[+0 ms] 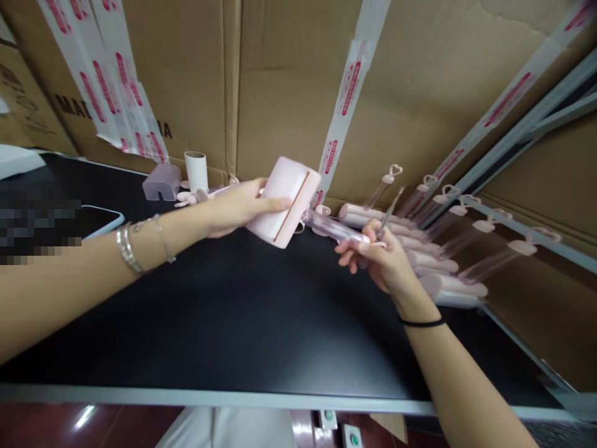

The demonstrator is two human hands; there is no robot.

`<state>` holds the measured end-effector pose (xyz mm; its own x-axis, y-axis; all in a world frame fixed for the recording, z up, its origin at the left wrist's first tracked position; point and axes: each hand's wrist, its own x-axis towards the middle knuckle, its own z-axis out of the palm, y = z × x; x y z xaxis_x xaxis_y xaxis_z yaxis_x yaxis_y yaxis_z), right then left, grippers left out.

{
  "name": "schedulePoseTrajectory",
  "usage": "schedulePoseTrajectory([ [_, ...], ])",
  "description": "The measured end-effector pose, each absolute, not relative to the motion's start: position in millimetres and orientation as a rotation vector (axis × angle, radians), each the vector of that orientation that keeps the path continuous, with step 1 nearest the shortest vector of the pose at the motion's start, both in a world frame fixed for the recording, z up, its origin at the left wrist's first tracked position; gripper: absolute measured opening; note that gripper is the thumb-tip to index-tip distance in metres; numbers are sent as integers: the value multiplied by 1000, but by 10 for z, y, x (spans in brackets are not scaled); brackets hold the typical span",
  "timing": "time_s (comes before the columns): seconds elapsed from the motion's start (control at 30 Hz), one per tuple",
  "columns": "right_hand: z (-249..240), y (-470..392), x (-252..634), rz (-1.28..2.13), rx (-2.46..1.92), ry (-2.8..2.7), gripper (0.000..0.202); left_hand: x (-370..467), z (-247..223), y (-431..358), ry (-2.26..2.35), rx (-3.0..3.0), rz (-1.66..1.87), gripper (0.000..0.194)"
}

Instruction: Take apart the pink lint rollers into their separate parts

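My left hand [240, 205] is closed round a pale pink case [284, 202] with a thin brown line along it, tilted above the black table [261, 323]. To its right, my right hand [377, 255] grips a clear pinkish tube [333, 228] by its near end. The tube's far end points at the case's right side; whether they touch I cannot tell. A thin metal tool [392, 208] sticks up from between the fingers of my right hand.
Several pink cases with clear, heart-topped tubes [485, 252] line the right side by a metal rail. At the back left are a white cylinder [196, 173], a translucent lilac piece [161, 182] and a phone [102, 219]. Cardboard [289, 81] stands behind.
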<state>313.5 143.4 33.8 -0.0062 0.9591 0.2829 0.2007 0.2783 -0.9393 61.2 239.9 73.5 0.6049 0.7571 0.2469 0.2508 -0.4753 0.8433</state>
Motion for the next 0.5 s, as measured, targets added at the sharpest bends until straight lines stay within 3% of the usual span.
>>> schedulePoseTrajectory([
  [0.23,187,1307,2745,349,-1582,-2086,38,373,269,2050,883,1817,735,68],
  [0.33,179,1283,2650,147,-1684,-2181,26,358,266,2041,837,1732,716,66],
  [0.5,218,1330,2791,80,-1714,-2174,21,261,383,2217,887,1734,832,57],
])
